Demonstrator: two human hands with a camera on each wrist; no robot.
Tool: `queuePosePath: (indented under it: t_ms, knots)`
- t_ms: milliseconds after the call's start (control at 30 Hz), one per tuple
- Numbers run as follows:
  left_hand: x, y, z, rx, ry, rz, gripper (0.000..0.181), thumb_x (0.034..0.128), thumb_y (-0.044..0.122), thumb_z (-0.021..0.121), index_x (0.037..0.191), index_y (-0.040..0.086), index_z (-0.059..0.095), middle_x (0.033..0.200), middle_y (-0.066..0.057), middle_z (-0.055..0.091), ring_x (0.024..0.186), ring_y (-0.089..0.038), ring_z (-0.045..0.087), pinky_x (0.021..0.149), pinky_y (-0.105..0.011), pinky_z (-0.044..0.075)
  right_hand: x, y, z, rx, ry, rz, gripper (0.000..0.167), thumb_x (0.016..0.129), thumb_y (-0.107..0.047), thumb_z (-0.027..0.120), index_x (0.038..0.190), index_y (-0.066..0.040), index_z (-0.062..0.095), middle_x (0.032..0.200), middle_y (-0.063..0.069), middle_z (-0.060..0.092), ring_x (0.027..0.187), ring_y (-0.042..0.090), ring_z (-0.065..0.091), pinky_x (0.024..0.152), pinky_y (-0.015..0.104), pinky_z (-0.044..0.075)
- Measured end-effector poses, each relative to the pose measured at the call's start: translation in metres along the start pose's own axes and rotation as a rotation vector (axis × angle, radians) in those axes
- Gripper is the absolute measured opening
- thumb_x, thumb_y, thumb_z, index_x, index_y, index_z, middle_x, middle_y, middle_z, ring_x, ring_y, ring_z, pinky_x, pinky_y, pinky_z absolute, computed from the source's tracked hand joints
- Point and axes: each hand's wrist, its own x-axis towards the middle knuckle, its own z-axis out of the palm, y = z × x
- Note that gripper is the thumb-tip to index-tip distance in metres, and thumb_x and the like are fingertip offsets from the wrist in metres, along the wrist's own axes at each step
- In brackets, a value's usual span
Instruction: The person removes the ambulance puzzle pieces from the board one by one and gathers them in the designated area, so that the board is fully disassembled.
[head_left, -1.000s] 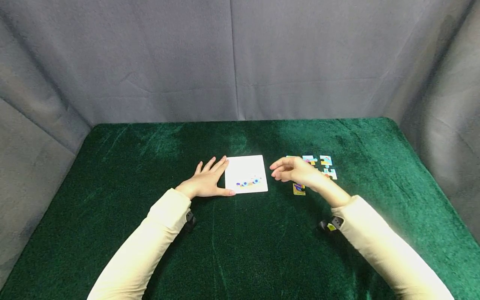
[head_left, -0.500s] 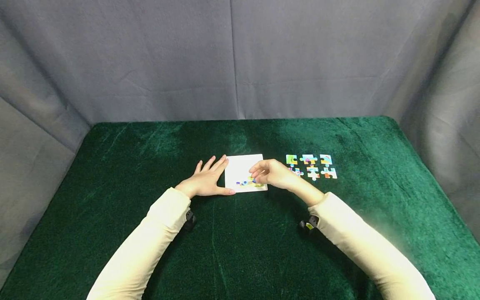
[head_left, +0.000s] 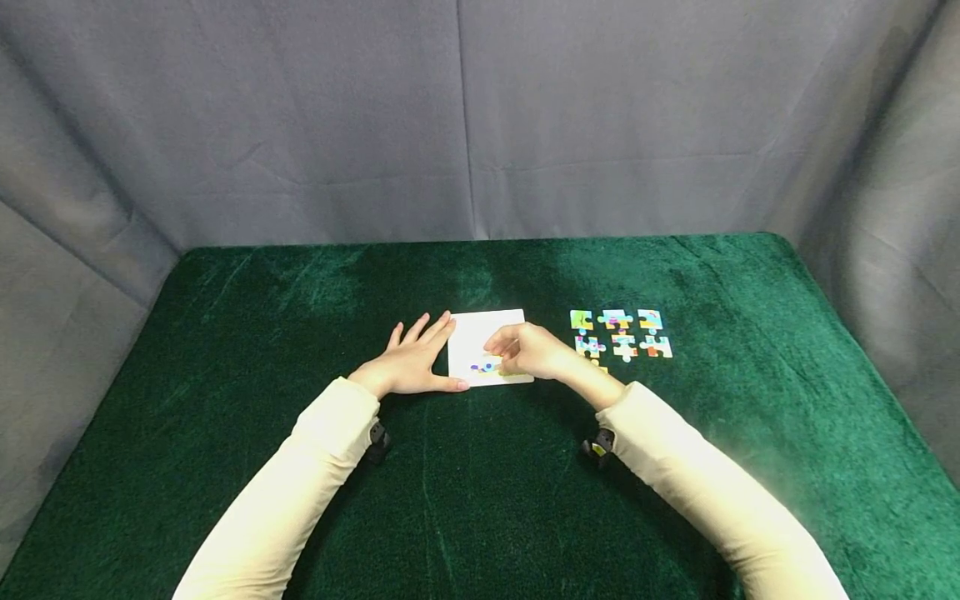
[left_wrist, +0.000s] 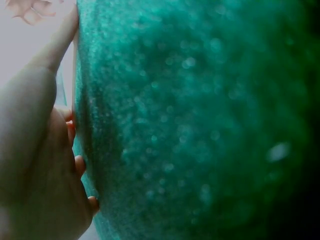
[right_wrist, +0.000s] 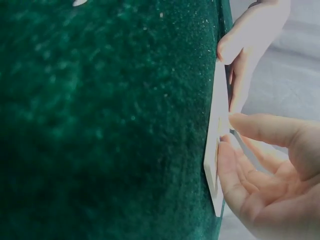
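Note:
A white puzzle board (head_left: 480, 327) with a coloured strip of picture along its near side lies flat mid-table. Fingers spread, my left hand (head_left: 408, 368) rests at the board's left edge, fingertips and thumb on its corners. Over the board's near right part, my right hand (head_left: 531, 352) pinches a small puzzle piece, mostly hidden by the fingers. The right wrist view shows the thumb and fingertips of this hand (right_wrist: 285, 190) right at the surface of the board (right_wrist: 218, 95). In the left wrist view, the left hand (left_wrist: 35, 145) lies along the board's edge.
Several loose puzzle pieces (head_left: 617, 319) lie in rows to the right of the board, one partly behind my right wrist. Dark green cloth (head_left: 315, 300) covers the table. A grey curtain (head_left: 337, 125) hangs behind it.
My right hand has moved left from beside the loose pieces to over the board, bringing a puzzle piece. The left hand has stayed on the board's edge.

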Motion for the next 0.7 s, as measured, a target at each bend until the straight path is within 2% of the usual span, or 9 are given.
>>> queuePosePath:
  t_ms: [333, 700]
  knots:
    - [-0.0017, 0.0011, -0.0014, -0.011, -0.002, -0.003, 0.101, 0.0847, 0.059, 0.060, 0.155, 0.013, 0.003, 0.164, -0.003, -0.005, 0.150, -0.033, -0.007, 0.117, -0.060, -0.005, 0.0042, -0.0011, 0.0039, -0.136, -0.028, -0.050, 0.032, 0.080, 0.006, 0.066, 0.111, 0.000, 0.068, 0.103, 0.018, 0.065, 0.086, 0.023, 0.060, 0.077, 0.030, 0.049]
    - [-0.0026, 0.0019, -0.0020, -0.006, 0.014, 0.008, 0.101, 0.0839, 0.058, 0.061, 0.155, 0.012, 0.006, 0.164, -0.003, -0.003, 0.150, -0.034, -0.005, 0.117, -0.061, -0.003, 0.0040, -0.0019, 0.0069, -0.161, 0.001, -0.043, 0.035, 0.079, 0.005, 0.068, 0.113, -0.001, 0.068, 0.097, 0.016, 0.061, 0.081, 0.019, 0.053, 0.069, 0.021, 0.039]
